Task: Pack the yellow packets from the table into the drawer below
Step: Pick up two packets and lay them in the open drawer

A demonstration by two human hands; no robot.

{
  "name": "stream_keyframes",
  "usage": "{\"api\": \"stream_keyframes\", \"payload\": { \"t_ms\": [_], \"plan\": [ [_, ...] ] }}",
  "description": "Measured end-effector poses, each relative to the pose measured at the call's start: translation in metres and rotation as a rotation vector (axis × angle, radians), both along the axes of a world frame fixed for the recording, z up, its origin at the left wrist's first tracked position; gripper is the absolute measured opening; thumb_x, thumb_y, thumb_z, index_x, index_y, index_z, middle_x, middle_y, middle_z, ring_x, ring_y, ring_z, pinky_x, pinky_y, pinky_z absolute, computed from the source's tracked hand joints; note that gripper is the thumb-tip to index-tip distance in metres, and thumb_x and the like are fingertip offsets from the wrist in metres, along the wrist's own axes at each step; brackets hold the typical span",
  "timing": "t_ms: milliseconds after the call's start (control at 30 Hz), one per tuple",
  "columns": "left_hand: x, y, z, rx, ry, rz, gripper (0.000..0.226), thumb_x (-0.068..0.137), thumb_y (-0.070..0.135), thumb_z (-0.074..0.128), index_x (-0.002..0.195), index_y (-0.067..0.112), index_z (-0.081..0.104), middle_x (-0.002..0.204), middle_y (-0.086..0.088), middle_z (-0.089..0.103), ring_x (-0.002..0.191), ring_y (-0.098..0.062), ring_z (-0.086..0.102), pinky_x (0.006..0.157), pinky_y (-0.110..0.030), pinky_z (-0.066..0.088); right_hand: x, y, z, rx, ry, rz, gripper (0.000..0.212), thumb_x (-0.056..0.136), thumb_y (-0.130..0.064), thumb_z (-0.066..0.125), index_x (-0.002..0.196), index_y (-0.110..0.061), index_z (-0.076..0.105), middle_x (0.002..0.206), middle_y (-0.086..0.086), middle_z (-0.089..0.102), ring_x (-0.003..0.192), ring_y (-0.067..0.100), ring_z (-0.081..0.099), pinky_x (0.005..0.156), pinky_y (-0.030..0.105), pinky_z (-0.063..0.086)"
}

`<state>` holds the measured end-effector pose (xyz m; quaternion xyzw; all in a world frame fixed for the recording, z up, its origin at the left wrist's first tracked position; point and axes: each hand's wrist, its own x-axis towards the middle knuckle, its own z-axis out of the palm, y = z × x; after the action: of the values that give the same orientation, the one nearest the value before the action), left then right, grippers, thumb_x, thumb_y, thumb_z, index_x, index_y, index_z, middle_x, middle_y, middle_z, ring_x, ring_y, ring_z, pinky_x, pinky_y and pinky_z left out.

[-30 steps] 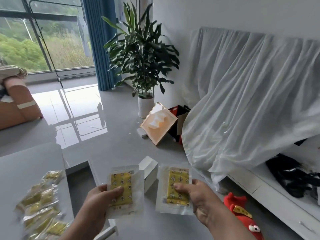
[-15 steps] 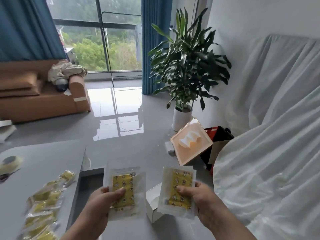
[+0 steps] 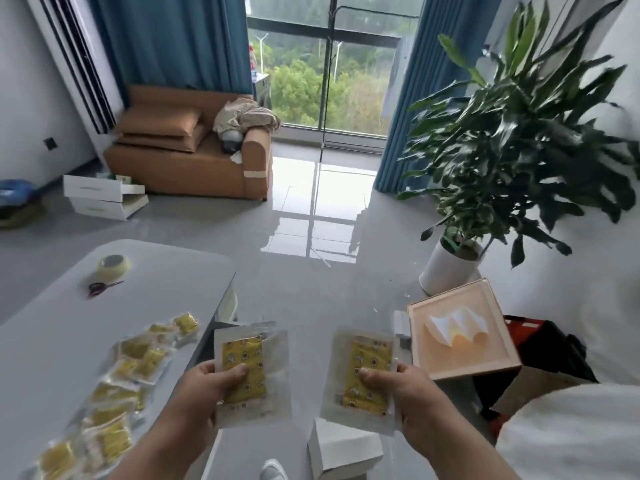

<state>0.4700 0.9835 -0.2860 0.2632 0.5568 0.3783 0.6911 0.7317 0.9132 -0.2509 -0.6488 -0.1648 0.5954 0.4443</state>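
Since a second ago the view has swung leftward, showing more of the table (image 3: 52, 341), and the two held packets now sit wider apart. A loose heap of yellow packets (image 3: 138, 358) lies on the table's near side. The left hand (image 3: 204, 386) pinches the left packet (image 3: 249, 368) low down, thumb on the yellow pad. The right packet (image 3: 363, 372) is pinched the same way by the right hand (image 3: 412, 393). The packets look light, floppy and slick in clear film, so the padded middle is probably the surest hold. The drawer cannot be made out.
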Motion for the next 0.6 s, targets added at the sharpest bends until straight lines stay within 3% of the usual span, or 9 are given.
{"api": "stream_keyframes", "payload": {
  "t_ms": [133, 300, 400, 600],
  "plan": [
    [-0.009, 0.065, -0.011, 0.009, -0.002, 0.073, 0.016, 0.083, -0.004, 0.062, 0.098, -0.008, 0.067, 0.083, -0.023, 0.073, 0.068, -0.034, 0.071, 0.061, -0.047, 0.058, -0.009, 0.091, -0.007, 0.012, -0.040, 0.102, 0.032, 0.076, 0.001, 0.074, 0.107, 0.002, 0.065, 0.097, 0.023, 0.074, 0.091, 0.042, 0.071, 0.083, 0.060, 0.055],
    [-0.028, 0.143, -0.015, -0.011, -0.017, 0.152, 0.016, 0.083, -0.005, 0.062, 0.098, -0.010, 0.066, 0.086, -0.027, 0.072, 0.065, -0.035, 0.072, 0.056, -0.047, 0.059, -0.027, 0.201, -0.001, 0.009, -0.039, 0.235, 0.024, 0.077, 0.004, 0.072, 0.100, 0.002, 0.066, 0.092, 0.022, 0.074, 0.082, 0.039, 0.072, 0.075, 0.050, 0.058],
    [-0.044, 0.181, -0.011, -0.016, -0.037, 0.177, 0.017, 0.082, -0.006, 0.061, 0.097, -0.012, 0.066, 0.088, -0.030, 0.071, 0.065, -0.036, 0.071, 0.062, -0.053, 0.059, -0.040, 0.256, 0.004, 0.018, -0.038, 0.309, 0.027, 0.076, 0.006, 0.072, 0.103, 0.006, 0.066, 0.094, 0.025, 0.074, 0.085, 0.040, 0.071, 0.076, 0.050, 0.057],
    [-0.085, 0.218, -0.009, 0.006, -0.055, 0.297, 0.018, 0.083, -0.007, 0.059, 0.099, -0.010, 0.066, 0.090, -0.028, 0.072, 0.070, -0.035, 0.072, 0.060, -0.046, 0.060, -0.085, 0.335, -0.003, -0.009, -0.061, 0.462, 0.027, 0.078, 0.010, 0.068, 0.105, 0.010, 0.065, 0.096, 0.029, 0.072, 0.088, 0.045, 0.070, 0.081, 0.055, 0.056]
  ]
}}
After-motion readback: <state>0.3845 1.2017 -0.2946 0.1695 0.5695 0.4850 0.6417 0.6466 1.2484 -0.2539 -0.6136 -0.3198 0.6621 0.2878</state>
